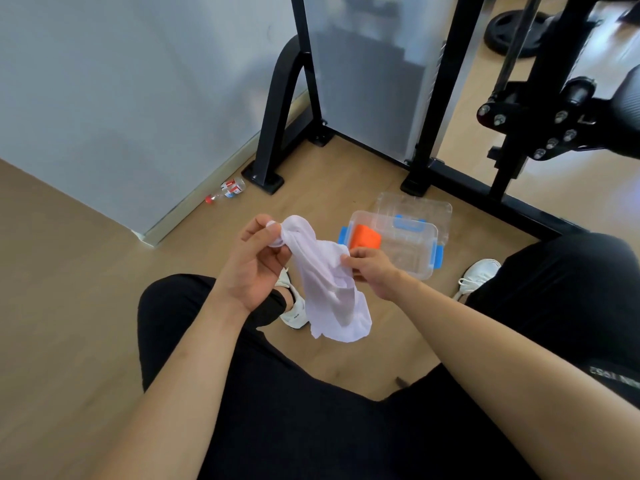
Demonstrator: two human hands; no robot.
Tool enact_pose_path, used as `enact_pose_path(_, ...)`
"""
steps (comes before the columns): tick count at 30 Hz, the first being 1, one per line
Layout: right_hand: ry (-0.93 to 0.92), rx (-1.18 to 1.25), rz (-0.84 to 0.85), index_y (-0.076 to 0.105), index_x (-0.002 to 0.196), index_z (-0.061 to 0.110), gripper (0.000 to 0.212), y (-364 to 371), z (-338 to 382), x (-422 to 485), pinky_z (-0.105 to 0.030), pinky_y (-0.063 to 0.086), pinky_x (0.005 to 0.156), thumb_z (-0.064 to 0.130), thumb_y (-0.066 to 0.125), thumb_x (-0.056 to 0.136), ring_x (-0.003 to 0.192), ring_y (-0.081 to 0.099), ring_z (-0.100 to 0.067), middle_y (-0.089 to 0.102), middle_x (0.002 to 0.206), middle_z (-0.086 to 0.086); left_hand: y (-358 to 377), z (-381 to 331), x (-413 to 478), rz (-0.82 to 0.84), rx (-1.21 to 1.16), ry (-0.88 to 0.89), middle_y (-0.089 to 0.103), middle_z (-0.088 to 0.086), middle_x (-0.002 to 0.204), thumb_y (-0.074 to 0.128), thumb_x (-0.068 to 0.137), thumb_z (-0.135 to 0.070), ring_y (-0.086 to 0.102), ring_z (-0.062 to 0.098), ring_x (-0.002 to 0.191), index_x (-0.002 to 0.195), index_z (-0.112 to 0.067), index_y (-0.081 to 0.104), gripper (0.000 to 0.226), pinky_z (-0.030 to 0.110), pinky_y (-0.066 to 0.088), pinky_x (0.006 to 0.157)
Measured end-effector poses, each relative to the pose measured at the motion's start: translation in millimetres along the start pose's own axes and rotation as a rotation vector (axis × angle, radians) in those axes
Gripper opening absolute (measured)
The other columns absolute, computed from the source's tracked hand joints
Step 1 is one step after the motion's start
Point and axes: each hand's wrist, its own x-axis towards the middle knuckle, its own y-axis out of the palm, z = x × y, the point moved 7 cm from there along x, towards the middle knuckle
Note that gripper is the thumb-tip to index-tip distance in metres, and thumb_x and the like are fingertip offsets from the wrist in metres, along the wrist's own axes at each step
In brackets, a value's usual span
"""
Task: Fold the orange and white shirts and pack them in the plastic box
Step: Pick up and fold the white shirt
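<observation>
A small white shirt (327,289) hangs crumpled in the air above my knees. My left hand (256,261) pinches its upper end, and my right hand (372,270) grips its right edge. Behind my right hand, a clear plastic box (412,247) with blue clips stands open on the wooden floor. A folded orange shirt (365,237) lies inside the box at its left end. The box's clear lid (415,206) rests behind it.
I sit with black-trousered legs apart and white shoes (479,271) on the floor. A black gym machine frame (429,168) stands just behind the box. A plastic bottle (228,190) lies by the wall's skirting at the left.
</observation>
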Motion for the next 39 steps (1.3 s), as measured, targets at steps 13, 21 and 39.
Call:
enact_pose_path(13, -0.111, -0.173, -0.319, 0.064, 0.086, 0.012, 0.011, -96, 66, -26, -0.045, 0.057, 0.089, 0.017, 0.063, 0.096, 0.085, 0.059, -0.023, 0.063, 0.091, -0.011, -42, 1, 12, -0.374, 0.572, 0.127, 0.073, 0.002, 0.091, 0.068, 0.089, -0.002, 0.068, 0.015, 0.081, 0.099, -0.012, 0.069, 0.014, 0.030, 0.059, 0.080)
enact_pose_path(21, -0.474, -0.018, -0.421, 0.064, 0.119, 0.015, 0.027, -127, 141, -110, -0.029, 0.059, 0.082, 0.010, 0.067, 0.093, 0.087, 0.069, -0.016, 0.073, 0.092, -0.005, -62, 10, 9, -0.374, 0.805, 0.106, 0.077, 0.004, 0.094, 0.072, 0.084, -0.002, 0.070, 0.018, 0.086, 0.098, -0.023, 0.072, 0.025, 0.031, 0.056, 0.078)
enact_pose_path(39, -0.502, -0.592, -0.637, 0.073, 0.091, 0.012, 0.005, -169, 125, -134, -0.012, 0.040, 0.061, 0.017, 0.074, 0.089, 0.068, 0.055, -0.002, 0.065, 0.079, 0.000, -36, 19, 20, -0.237, 0.636, 0.047, 0.068, 0.008, 0.097, 0.055, 0.102, -0.022, 0.064, 0.022, 0.092, 0.100, -0.010, 0.065, 0.016, 0.037, 0.057, 0.089)
